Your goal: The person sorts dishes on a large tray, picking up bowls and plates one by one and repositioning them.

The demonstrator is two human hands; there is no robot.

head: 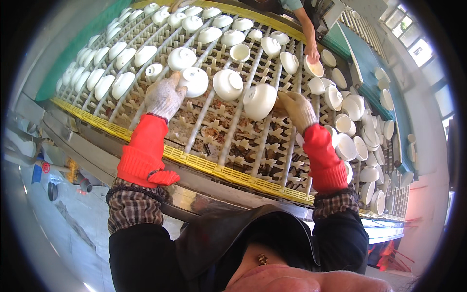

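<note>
My left hand (166, 95), in a pale knit work glove, grips the left edge of an upturned white bowl (195, 82) standing among the pegs of a conveyor (193, 129). My right hand (297, 109), gloved too, has its fingers at the right rim of a larger white bowl (258, 101), which tilts with its base toward the left. Between these two, another white bowl (226, 85) leans on the pegs. A smaller white bowl (181, 58) lies just beyond my left hand.
Rows of tilted white bowls (124, 57) fill the far left. Jumbled bowls (346, 146) crowd the right side. Across the conveyor, a co-worker's hand (313, 54) touches a bowl. Yellow slatted edging (219, 169) runs along my side. Scraps (211, 133) lie beneath the pegs.
</note>
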